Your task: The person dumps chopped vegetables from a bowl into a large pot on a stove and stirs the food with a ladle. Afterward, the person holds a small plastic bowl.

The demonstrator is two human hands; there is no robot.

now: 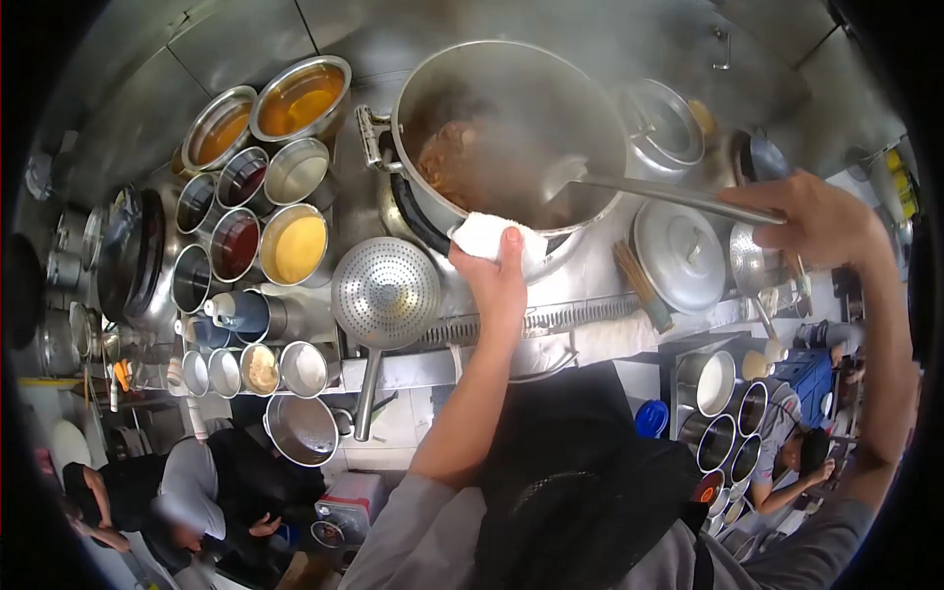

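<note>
A large steaming pot (511, 49) stands in front of me, with brown chunks of food (447, 162) inside, partly veiled by steam. My left hand (494, 280) grips a folded white cloth (497, 241) against the pot's near rim. Wrapped round the metal handle of a ladle (678, 197) is my right hand (821, 221), to the right of the pot. The ladle's bowl dips into the pot and is blurred by steam. Just left of my left hand, a perforated skimmer (385, 293) lies with its handle over the counter edge.
Several metal containers of sauces and seasonings, one with yellow liquid (295, 246), crowd the left. Two bowls of amber liquid, including one bowl (300, 98), stand behind them. A round lid (680, 258) and a bamboo brush (644, 285) lie right. Other people (192, 482) work at both sides.
</note>
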